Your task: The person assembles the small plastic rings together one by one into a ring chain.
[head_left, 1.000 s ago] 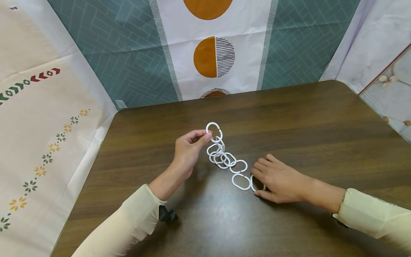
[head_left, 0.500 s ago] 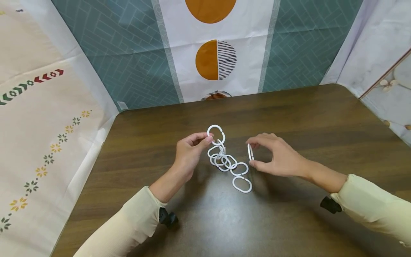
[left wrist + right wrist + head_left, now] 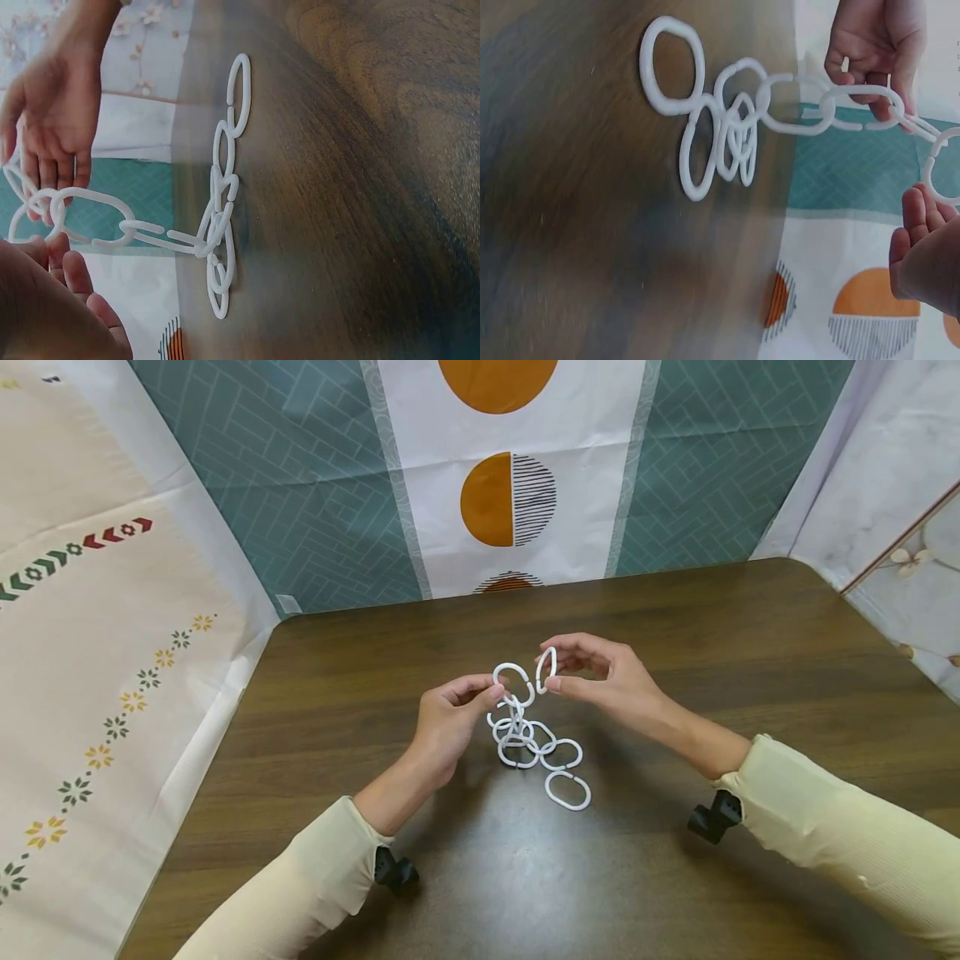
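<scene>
In the head view, my left hand (image 3: 442, 727) pinches the top link (image 3: 513, 665) of a chain of white C-shaped plastic links between thumb and fingers. The chain hangs from it, and its lower links (image 3: 722, 142) lie bunched on the table. My right hand (image 3: 611, 681) pinches a single white link (image 3: 553, 660) between thumb and fingertips, right beside the held top link. In the left wrist view, the two held links overlap near the fingers. One oval link (image 3: 548, 789) lies flat at the chain's near end, touching or overlapping it in the right wrist view.
The brown wooden table (image 3: 360, 660) extends around the hands. A green and white patterned cloth (image 3: 330, 527) hangs behind its far edge. Pale cloths stand at the left (image 3: 97, 652) and right. Small black devices (image 3: 716, 817) sit at both wrists.
My right hand has picked a loose link off the table and carried it up and left to the link held in my left hand. The left hand has barely moved.
</scene>
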Motion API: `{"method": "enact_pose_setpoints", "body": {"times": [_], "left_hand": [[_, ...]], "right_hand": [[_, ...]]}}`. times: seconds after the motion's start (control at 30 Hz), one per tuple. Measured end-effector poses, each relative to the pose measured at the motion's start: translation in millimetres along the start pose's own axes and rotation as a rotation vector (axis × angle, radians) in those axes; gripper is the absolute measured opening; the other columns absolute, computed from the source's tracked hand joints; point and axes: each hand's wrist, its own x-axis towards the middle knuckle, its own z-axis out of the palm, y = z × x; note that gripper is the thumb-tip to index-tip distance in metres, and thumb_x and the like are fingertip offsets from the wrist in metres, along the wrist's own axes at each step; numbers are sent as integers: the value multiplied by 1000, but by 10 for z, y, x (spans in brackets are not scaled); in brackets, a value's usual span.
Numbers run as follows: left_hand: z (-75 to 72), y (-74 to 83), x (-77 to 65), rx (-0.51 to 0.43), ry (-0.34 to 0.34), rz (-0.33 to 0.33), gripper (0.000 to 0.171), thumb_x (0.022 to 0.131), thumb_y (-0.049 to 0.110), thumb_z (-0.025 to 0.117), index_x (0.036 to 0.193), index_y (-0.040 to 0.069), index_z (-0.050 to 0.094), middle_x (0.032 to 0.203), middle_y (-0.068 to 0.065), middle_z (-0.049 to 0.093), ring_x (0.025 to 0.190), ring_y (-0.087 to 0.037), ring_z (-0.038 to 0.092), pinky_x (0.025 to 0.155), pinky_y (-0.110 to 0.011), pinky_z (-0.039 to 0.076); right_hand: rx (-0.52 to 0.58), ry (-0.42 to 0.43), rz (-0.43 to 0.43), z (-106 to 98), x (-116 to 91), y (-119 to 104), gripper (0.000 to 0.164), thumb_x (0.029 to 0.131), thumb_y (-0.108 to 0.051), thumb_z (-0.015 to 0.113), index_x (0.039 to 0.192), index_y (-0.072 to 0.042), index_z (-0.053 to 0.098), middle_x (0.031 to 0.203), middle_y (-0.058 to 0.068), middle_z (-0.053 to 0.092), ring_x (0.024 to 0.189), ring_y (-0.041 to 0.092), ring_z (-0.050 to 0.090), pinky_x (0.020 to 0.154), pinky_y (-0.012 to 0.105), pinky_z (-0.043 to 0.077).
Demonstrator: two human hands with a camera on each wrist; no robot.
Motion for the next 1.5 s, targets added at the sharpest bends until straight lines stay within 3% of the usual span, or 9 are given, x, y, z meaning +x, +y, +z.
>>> {"method": "enact_pose_setpoints", "body": {"times": [0.23,0.4,0.5,0.67,0.8,1.07,1.23,1.5], "left_hand": [[3,-22,5,12,-4,-6,20,87,8,70,104,-3,71,98,-9,73,93,-25,66,81,-28,50],[3,-3,8,24,19,-7,19,87,9,70,101,-3,72,90,-9,73,84,-20,65,82,-33,50],[-2,-1,12,24,26,-16,17,87,9,71,100,-2,72,89,-8,73,81,-19,64,79,-30,49],[3,-7,15,22,17,-21,15,87,8,71,99,0,73,92,-9,73,89,-27,63,76,-25,48],[6,-25,26,24,15,-22,15,87,7,71,99,0,73,94,-9,73,92,-25,64,79,-25,47],[32,-16,19,21,-14,-18,16,86,7,72,99,-1,74,89,-3,72,84,-12,63,82,-27,48],[38,-15,12,11,-25,-21,15,87,5,70,99,-2,73,90,-7,72,85,-14,64,81,-26,49],[32,-3,-4,17,-25,-32,13,87,4,69,98,-2,73,86,-6,73,91,-23,65,84,-27,49]], "right_hand": [[112,10,34,86,17,-3,41,85,-6,72,124,-3,60,110,10,65,99,24,59,82,27,51],[202,19,59,106,19,-12,37,86,-6,70,121,-4,62,111,15,65,95,23,61,82,29,52],[227,29,68,111,23,-17,34,86,-6,70,119,-7,63,111,18,65,94,22,61,81,29,51],[263,45,69,123,36,2,33,86,-5,70,118,-8,64,108,10,68,96,22,61,81,29,51],[305,62,72,141,43,27,31,86,-4,70,116,-7,65,106,7,69,96,21,61,81,28,49],[263,69,105,182,33,55,37,84,-5,71,120,-4,62,105,5,68,98,20,61,84,28,50],[242,98,58,163,47,54,36,84,-6,72,119,-5,63,107,7,69,98,22,61,82,27,50],[317,115,65,135,68,36,31,85,-5,71,115,-7,65,106,9,69,95,19,61,80,26,49]]}}
